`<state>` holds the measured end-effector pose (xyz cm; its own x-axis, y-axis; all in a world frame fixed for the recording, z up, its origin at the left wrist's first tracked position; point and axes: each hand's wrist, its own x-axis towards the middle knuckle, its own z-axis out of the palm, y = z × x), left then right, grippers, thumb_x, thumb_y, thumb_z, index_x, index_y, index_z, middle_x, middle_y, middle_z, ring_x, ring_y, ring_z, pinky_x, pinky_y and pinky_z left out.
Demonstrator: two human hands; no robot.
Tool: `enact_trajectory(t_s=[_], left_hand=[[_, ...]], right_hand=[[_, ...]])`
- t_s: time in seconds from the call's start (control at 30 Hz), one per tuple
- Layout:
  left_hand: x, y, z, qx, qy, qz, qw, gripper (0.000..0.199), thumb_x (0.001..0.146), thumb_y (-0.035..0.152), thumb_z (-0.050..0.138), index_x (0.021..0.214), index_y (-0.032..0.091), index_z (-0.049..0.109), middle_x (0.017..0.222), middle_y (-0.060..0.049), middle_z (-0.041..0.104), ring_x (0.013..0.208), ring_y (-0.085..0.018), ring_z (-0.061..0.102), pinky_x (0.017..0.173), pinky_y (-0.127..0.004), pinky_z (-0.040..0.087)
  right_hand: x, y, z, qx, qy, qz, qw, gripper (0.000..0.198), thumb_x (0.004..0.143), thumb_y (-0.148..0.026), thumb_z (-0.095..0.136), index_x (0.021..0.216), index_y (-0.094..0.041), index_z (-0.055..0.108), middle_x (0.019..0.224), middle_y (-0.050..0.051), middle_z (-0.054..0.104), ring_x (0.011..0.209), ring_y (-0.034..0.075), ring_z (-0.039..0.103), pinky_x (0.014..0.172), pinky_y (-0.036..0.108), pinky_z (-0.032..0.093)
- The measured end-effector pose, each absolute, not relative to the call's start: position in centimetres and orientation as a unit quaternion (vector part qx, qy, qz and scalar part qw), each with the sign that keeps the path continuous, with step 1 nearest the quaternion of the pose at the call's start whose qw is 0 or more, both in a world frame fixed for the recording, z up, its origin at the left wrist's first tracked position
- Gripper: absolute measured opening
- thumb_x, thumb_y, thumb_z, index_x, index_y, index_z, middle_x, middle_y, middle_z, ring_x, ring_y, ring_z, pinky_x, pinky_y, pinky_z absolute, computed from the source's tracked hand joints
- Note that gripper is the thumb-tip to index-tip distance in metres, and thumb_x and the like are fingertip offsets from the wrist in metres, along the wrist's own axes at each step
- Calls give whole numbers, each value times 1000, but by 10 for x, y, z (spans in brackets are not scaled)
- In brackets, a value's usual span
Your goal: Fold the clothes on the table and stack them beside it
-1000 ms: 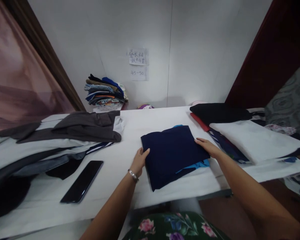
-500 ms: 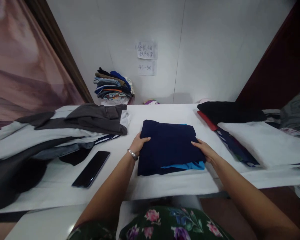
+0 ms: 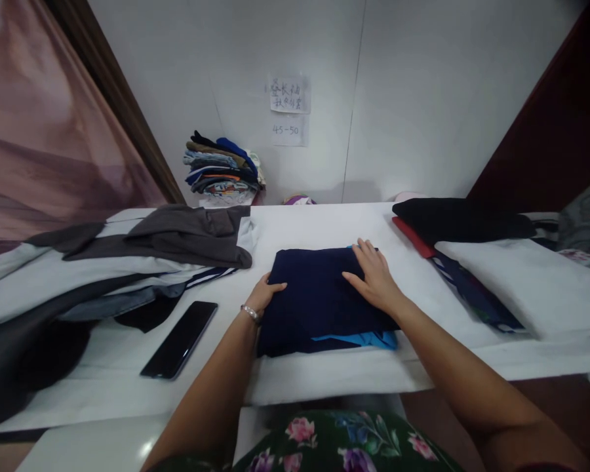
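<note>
A folded navy garment (image 3: 309,301) lies on the white table in front of me, with bright blue cloth (image 3: 368,339) showing under its near right edge. My left hand (image 3: 264,294), with a silver bracelet at the wrist, holds the garment's left edge, thumb on top and fingers tucked out of sight. On the garment's upper right part my right hand (image 3: 373,275) rests flat, fingers stretched and thumb apart.
To the left are a heap of grey and white clothes (image 3: 177,236) and a black phone (image 3: 181,339). A black folded garment (image 3: 457,219) and a white one (image 3: 516,282) top the clothes at right. Another clothes stack (image 3: 223,164) stands by the wall beyond the white table (image 3: 319,223).
My right hand has gone from gripping the garment's right edge to lying flat on top of it. The garment and my left hand have shifted slightly toward me and left.
</note>
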<state>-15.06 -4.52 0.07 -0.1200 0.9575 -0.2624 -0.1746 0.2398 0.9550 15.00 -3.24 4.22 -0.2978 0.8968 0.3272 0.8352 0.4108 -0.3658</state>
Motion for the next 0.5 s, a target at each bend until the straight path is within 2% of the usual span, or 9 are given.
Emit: enact_trajectory(t_s=[0.07, 0.17, 0.27, 0.4, 0.5], left_hand=[[-150, -45, 0, 350, 558, 509, 554, 62, 56, 11, 78, 115, 14, 59, 81, -5, 72, 63, -18, 67, 65, -32, 55], [-150, -44, -2, 343, 568, 519, 540, 71, 56, 9, 78, 122, 15, 54, 85, -5, 72, 66, -18, 67, 68, -33, 55], [-149, -44, -3, 343, 567, 518, 540, 71, 56, 9, 78, 122, 15, 54, 88, -7, 72, 67, -19, 67, 67, -33, 55], [-148, -45, 1, 344, 568, 521, 537, 67, 55, 8, 79, 118, 15, 57, 89, -6, 72, 69, -19, 68, 67, -31, 54], [-147, -47, 6, 342, 578, 514, 533, 61, 57, 7, 77, 115, 14, 58, 85, -5, 72, 67, -19, 67, 66, -31, 54]], right_hand=[[144, -17, 28, -566, -796, 100, 188, 72, 88, -60, 42, 149, -23, 28, 157, 6, 18, 145, 30, 8, 116, 51, 6], [148, 5, 1, -607, -763, 185, 124, 76, 86, -65, 40, 146, -17, 35, 156, 11, 21, 144, 30, 13, 115, 47, 13], [155, 12, -16, -607, -756, 204, 137, 81, 85, -68, 38, 146, -15, 34, 157, 10, 18, 144, 28, 11, 116, 43, 15], [157, 9, -12, -607, -749, 221, 147, 81, 85, -71, 35, 146, -17, 35, 157, 9, 19, 144, 27, 12, 116, 41, 15], [152, 8, 4, -617, -745, 216, 131, 76, 87, -69, 32, 145, -19, 37, 156, 9, 22, 144, 27, 13, 115, 46, 14]])
